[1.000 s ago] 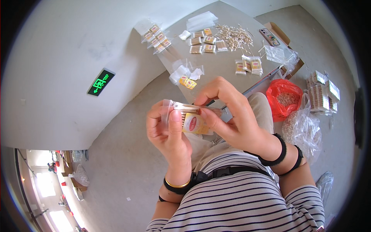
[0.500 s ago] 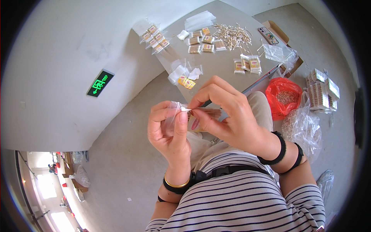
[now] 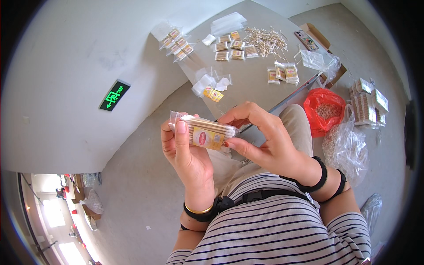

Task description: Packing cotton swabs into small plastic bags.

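A small clear pack of cotton swabs (image 3: pixel 206 138) is raised in front of me, with white tips at both ends and a yellow label facing up. My left hand (image 3: pixel 187 154) grips its left end, thumb in front and fingers behind, where loose clear plastic sticks out past the tips. At the other end my right hand (image 3: pixel 260 137) is closed on the pack's lower corner, its thumb against the edge and forefinger curled above. The back of the pack is hidden.
On the grey table (image 3: pixel 238 84) lie a heap of loose cotton swabs (image 3: pixel 266 42), several filled packs (image 3: pixel 236 54), yellow cards (image 3: pixel 213 93), clear bags (image 3: pixel 227 23) and a phone (image 3: pixel 306 39). A red bag of swabs (image 3: pixel 324 110) and stacked packs (image 3: pixel 366 108) sit at the right.
The swab pack has turned so its label and long side face up. My right hand has moved from the left end, where it pinched a swab tip, to the right end.
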{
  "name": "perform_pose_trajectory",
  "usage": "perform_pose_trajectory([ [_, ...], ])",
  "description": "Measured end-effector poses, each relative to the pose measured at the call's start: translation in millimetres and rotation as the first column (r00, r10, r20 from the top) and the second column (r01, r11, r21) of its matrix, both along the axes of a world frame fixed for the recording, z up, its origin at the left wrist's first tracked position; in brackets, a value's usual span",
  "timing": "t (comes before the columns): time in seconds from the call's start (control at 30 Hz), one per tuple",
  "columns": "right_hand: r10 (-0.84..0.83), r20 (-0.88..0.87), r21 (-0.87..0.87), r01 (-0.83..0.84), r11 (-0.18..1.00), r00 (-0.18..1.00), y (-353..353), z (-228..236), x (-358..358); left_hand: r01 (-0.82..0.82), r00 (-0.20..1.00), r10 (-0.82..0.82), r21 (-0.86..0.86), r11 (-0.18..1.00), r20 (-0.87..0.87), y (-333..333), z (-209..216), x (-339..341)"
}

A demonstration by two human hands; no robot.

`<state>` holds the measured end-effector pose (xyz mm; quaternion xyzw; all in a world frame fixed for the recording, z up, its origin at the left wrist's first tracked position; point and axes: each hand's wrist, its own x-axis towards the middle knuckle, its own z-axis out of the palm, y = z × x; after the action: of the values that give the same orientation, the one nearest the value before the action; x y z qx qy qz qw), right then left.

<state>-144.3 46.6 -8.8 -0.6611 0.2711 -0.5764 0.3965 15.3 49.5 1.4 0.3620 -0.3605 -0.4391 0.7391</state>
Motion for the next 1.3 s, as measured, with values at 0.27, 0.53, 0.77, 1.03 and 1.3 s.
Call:
perform_pose_trajectory([
  [0.27,-0.018,-0.061,-0.02,0.017,1.0,0.998,2.0,0.3,-3.1,0.023,1.0,-0.023,0.062,0.998,0.006,-0.2,9.2,-1.5],
  [0.53,-0.07,-0.139,-0.131,0.052,0.99,0.988,1.7,1.2,-6.4,0.172,0.984,-0.175,0.09,0.981,0.02,-11.0,0.8,10.3],
  [0.77,-0.129,-0.201,-0.237,0.08,0.968,0.971,0.7,-1.7,-10.1,0.261,0.932,-0.284,0.127,0.957,0.223,-19.0,4.0,17.5],
  [1.03,-0.132,-0.261,-0.276,0.057,0.959,0.956,1.8,2.0,-13.2,0.261,0.931,-0.274,0.088,0.961,0.242,-23.0,7.1,17.6],
  [1.3,0.103,0.065,0.228,-0.115,0.967,0.993,-17.3,9.3,-21.3,0.295,0.838,-0.266,0.014,0.955,0.477,-26.6,24.3,19.6],
])
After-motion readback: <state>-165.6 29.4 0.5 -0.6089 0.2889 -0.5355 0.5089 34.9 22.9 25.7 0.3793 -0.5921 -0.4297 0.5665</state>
